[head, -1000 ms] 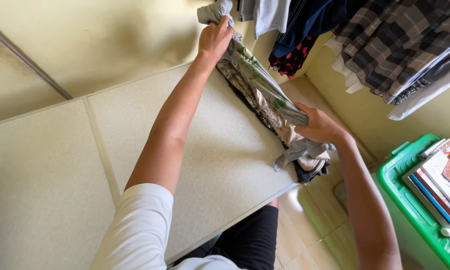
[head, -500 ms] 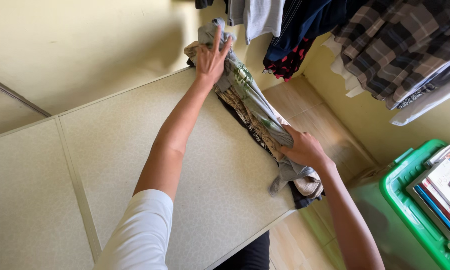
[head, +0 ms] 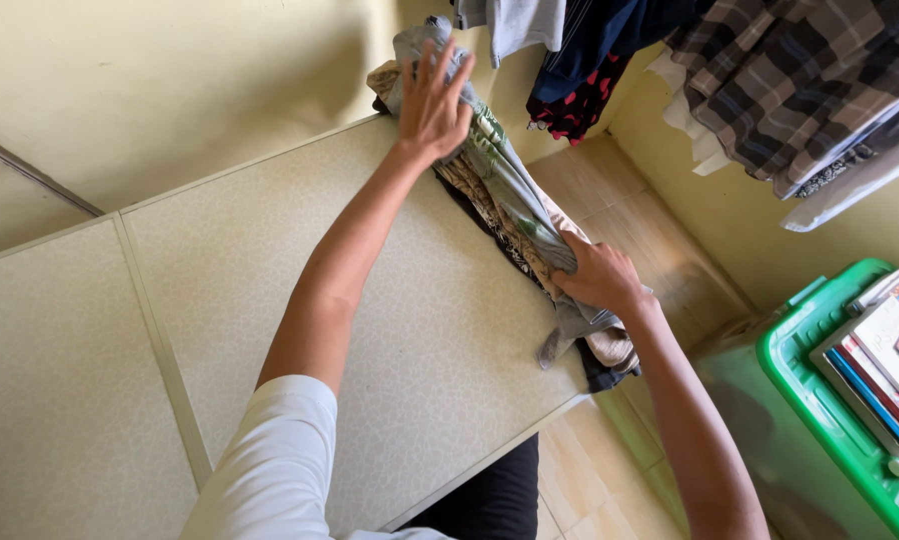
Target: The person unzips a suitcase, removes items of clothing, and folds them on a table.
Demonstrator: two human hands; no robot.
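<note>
Grey printed garment (head: 514, 190), rolled long, lying atop patterned folded clothes (head: 489, 215) along the table's far edge

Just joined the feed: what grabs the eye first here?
Both hands press a long grey printed cloth bundle along the pale table's far edge: left hand flat at the top end, right hand gripping near the bottom. Plaid clothes hang top right; a green bin holds books.

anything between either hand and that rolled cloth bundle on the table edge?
Nothing visible. The left hand lies flat on the far end of the long grey-and-green printed cloth bundle; the right hand presses its near end. Both touch it directly on the pale speckled table.
</note>
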